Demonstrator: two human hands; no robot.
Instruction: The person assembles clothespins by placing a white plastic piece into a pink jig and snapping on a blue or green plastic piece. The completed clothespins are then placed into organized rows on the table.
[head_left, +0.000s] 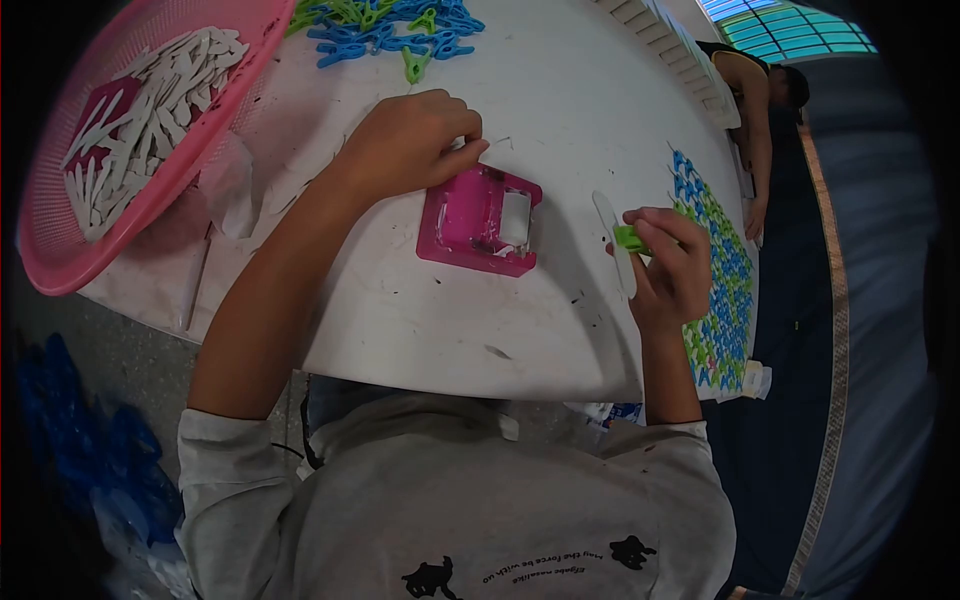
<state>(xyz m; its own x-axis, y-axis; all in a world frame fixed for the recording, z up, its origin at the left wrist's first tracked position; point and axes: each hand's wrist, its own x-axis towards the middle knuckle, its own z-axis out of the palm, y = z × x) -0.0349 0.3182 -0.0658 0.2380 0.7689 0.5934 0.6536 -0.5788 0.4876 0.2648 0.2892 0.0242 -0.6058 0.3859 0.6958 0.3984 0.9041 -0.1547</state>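
My left hand [415, 140] is at the upper left corner of a pink tray-like holder [462, 212], its fingers curled with thumb and index together; whatever they may pinch is too small to make out. A white block [515, 217] sits in the right part of the holder. To the right, my right hand [672, 262] grips a green clip [630, 238] between thumb and fingers. A white strip [608, 215] stands out beside that clip, at its left. Blue and green clips [395, 30] lie in a loose pile beyond my left hand.
A pink basket [262, 85] of white strips stands at the left on the white table [400, 330]. Many blue and green clips [715, 290] cover the right edge. Another person's arm [757, 150] rests at the far right. Blue plastic bags [90, 450] lie on the floor.
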